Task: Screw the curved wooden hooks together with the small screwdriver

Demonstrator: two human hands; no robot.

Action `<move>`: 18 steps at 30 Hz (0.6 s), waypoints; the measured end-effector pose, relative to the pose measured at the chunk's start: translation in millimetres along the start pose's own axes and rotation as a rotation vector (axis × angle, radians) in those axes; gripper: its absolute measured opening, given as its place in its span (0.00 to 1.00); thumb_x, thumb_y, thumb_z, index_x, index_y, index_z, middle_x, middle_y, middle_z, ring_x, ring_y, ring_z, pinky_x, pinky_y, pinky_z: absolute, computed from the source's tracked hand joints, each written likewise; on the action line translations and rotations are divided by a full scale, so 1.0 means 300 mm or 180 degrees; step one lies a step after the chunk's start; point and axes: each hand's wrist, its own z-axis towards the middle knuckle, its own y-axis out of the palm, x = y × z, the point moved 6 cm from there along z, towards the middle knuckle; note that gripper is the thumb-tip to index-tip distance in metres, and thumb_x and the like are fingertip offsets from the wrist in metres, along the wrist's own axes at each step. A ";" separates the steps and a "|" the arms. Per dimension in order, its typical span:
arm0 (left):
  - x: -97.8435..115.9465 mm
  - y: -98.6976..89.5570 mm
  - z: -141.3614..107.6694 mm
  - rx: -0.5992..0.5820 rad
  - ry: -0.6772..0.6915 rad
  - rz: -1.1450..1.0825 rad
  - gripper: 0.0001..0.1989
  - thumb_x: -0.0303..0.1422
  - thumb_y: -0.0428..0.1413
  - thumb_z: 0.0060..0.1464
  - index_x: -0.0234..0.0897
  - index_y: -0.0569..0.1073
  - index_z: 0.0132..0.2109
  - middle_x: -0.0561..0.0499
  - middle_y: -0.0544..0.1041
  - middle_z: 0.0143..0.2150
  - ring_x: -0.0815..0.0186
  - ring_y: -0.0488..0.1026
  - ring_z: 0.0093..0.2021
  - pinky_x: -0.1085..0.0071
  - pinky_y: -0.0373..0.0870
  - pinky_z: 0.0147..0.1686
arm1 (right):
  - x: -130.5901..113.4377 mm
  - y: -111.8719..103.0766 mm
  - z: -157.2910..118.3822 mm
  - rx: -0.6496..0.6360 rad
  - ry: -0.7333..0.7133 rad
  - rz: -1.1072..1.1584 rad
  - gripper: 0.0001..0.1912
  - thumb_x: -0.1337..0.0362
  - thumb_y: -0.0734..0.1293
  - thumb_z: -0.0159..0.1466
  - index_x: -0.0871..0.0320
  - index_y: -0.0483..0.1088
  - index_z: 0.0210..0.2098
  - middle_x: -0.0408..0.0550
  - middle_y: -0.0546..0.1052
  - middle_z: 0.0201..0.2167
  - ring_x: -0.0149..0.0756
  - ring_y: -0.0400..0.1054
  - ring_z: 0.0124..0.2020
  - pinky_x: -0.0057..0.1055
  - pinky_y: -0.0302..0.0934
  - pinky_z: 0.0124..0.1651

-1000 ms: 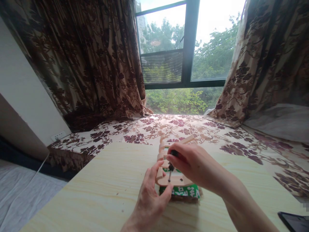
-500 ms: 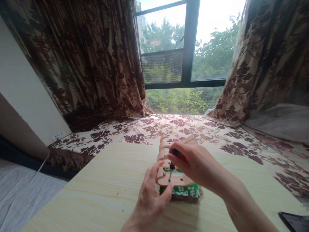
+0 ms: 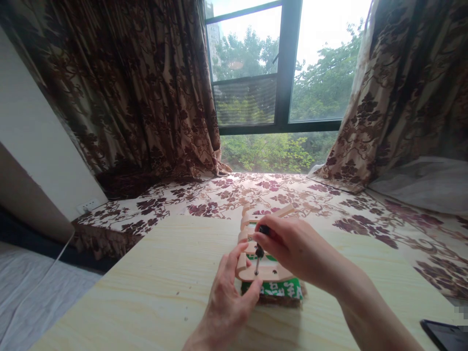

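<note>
My right hand [image 3: 288, 243] is closed around the black handle of a screwdriver [image 3: 259, 252]. Its metal shaft points down, with the tip at a hole in the near piece of a pale wooden slatted frame [image 3: 272, 273]. With thumb and fingers, my left hand [image 3: 230, 287] grips the near left corner of that frame. A second dark hole shows to the right of the screwdriver tip. Beneath the frame lies a green block with white lettering [image 3: 281, 290], brown along its near edge. My right hand hides part of the frame's far right side.
The pale wood-grain table [image 3: 139, 292] carries a few small dark specks. A dark phone-like device [image 3: 442, 334] lies at its right edge. Beyond the table are a flower-patterned window seat [image 3: 219, 195], patterned curtains [image 3: 146, 97] and a window [image 3: 285, 73].
Both hands and the frame stay almost in place. The screwdriver's shaft has shifted very slightly, its tip still at the same hole.
</note>
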 end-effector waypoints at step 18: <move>-0.005 0.005 0.001 -0.0097 0.0046 -0.0050 0.28 0.33 0.55 0.53 0.47 0.57 0.60 0.52 0.68 0.45 0.65 0.71 0.46 0.63 0.66 0.53 | 0.005 -0.009 0.003 0.0086 0.0058 -0.0194 0.09 0.61 0.61 0.67 0.57 0.67 0.32 0.41 0.71 0.23 0.29 0.60 0.23 0.27 0.48 0.27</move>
